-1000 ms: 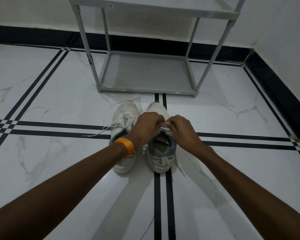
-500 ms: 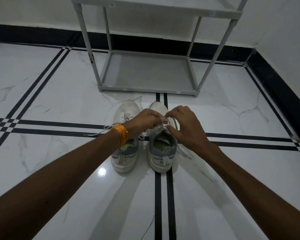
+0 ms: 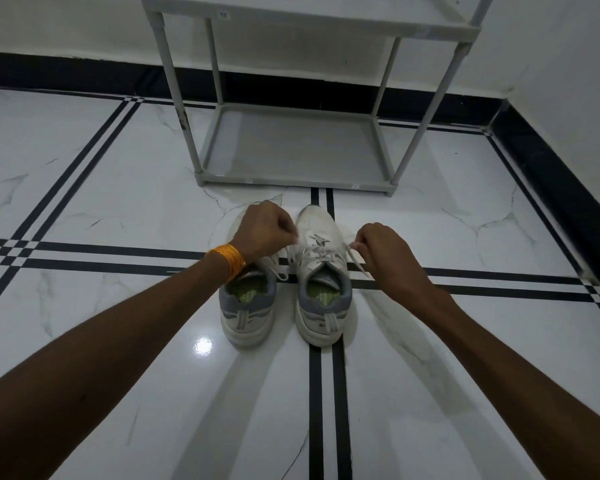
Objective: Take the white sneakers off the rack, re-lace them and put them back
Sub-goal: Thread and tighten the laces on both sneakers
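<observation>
Left hand (image 3: 264,232): fingers curled tight, pinching one end of the right-side white mesh sneaker's (image 3: 321,271) white flat lace (image 3: 321,251).
Right hand (image 3: 383,252): fingertips pinched on the other lace end.
Sneakers: side by side on white marble floor (image 3: 101,202), left-side sneaker (image 3: 246,306) partly under the left wrist.
Room: grey plastic rack (image 3: 295,147) just beyond the toes; bare floor either side.

Two sneakers side by side on the floor (image 3: 84,202), heels toward the person, toes toward the rack (image 3: 291,147). Left sneaker (image 3: 248,306) just beside right sneaker (image 3: 323,292). Rack stands behind them, against the wall (image 3: 66,26). Left hand (image 3: 265,233) over the left sneaker's front; right hand (image 3: 381,251) right of the right sneaker, lace (image 3: 326,252) stretched between the hands.
</observation>
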{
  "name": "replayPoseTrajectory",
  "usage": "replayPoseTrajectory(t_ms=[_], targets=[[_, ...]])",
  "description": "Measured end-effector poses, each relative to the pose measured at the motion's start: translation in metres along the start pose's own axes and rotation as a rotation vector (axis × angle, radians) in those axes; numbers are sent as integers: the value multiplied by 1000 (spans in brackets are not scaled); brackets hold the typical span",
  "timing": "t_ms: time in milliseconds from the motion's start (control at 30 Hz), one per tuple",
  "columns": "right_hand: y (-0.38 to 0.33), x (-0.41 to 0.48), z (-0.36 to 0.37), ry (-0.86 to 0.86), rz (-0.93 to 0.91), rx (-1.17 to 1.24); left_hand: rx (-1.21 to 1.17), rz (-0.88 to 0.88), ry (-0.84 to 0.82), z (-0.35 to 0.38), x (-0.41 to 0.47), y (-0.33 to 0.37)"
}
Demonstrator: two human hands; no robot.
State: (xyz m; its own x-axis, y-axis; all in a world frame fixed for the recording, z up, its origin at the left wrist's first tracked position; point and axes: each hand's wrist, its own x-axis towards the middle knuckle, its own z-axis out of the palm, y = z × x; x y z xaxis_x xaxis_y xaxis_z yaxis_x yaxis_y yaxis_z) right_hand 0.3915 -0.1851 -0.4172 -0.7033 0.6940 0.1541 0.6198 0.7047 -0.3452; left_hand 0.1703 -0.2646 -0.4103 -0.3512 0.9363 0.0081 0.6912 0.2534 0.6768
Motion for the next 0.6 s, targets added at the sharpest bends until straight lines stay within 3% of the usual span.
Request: replayPoseTrajectory(t_ms=[67,233,333,500,600], targets=[[17,-10,4,-83,47,-85,292,96,21,-1,-3,-7],[25,-27,23,-209,47,-123,562,164,-146,16,-14,-5],[19,-19,19,-191,118,-28,515,198,-210,25,-18,-13],[8,-21,21,-77,294,344,240,77,-120,29,-14,-16],[6,-20,26,-46,331,345,213,49,-135,30,-9,-12]])
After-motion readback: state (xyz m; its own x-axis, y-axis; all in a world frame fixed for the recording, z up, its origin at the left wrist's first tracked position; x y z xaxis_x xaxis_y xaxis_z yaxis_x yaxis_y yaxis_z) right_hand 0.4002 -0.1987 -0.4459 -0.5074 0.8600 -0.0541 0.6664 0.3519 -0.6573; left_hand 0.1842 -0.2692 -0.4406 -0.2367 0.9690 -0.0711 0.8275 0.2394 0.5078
